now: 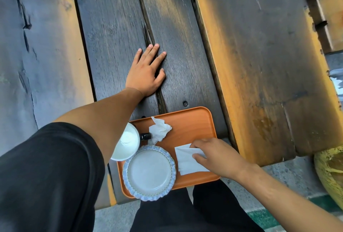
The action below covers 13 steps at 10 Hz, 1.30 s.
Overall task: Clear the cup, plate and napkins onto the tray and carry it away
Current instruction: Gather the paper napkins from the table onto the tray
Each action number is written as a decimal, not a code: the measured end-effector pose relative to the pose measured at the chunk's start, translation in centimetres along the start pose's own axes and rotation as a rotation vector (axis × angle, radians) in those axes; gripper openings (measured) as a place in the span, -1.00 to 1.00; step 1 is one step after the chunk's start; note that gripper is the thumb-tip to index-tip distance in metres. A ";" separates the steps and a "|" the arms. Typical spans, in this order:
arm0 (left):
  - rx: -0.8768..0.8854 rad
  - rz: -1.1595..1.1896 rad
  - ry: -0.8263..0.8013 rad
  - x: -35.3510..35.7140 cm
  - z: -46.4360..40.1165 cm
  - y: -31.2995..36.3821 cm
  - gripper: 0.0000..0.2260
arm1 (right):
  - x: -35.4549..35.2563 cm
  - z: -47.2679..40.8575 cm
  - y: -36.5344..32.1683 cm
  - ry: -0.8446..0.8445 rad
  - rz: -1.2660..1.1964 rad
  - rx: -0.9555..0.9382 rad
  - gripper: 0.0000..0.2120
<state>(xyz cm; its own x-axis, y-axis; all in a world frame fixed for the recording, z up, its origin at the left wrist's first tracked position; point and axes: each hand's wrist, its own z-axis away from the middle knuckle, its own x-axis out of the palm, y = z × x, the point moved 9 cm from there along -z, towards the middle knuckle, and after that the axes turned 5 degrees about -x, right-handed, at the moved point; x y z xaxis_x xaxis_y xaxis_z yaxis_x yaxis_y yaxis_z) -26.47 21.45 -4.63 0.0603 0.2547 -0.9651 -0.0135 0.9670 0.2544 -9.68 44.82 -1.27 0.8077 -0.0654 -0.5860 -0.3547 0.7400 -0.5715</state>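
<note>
Now, left hand [145,72] flat on table [250,46], right hand [215,157] pinching flat white napkin [187,161] on orange tray [193,124]

An orange rectangular plastic tray [191,120] with rounded corners sits on the near end of the dark wooden planks, its near edge overhanging them. On its near left part rests a round pale-blue ceramic plate [149,172] with a scalloped, ribbed rim, lying flat and empty, its edge reaching past the tray's near edge. Just beyond the plate, at the tray's left edge, stands a cup [127,142], white inside and dark outside, upright, its dark handle pointing right. A crumpled white paper napkin [158,131] lies beside that handle, touching it. A 2nd white napkin [187,161], folded flat, lies on the tray's right part, just right of the plate.
</note>
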 end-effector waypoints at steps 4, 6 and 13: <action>-0.009 0.008 -0.001 -0.2 0.1 0.1 -0.46 | -0.6 0.5 -0.3 0.265 0.168 -0.035 -0.78; -0.004 0.005 0.004 -0.1 0.1 0.1 -0.46 | -0.9 1.2 0.4 0.346 0.229 0.039 -0.76; -0.001 0.009 0.013 0.0 0.0 0.1 -0.46 | -1.1 1.7 1.4 0.511 0.216 0.056 -0.77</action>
<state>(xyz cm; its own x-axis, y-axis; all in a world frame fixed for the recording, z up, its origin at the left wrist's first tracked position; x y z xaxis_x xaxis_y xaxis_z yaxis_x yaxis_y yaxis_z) -26.47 21.53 -4.61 0.0471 0.2633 -0.9636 -0.0145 0.9647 0.2629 -10.24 47.06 -0.46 0.3830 -0.2141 -0.8986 -0.4500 0.8063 -0.3839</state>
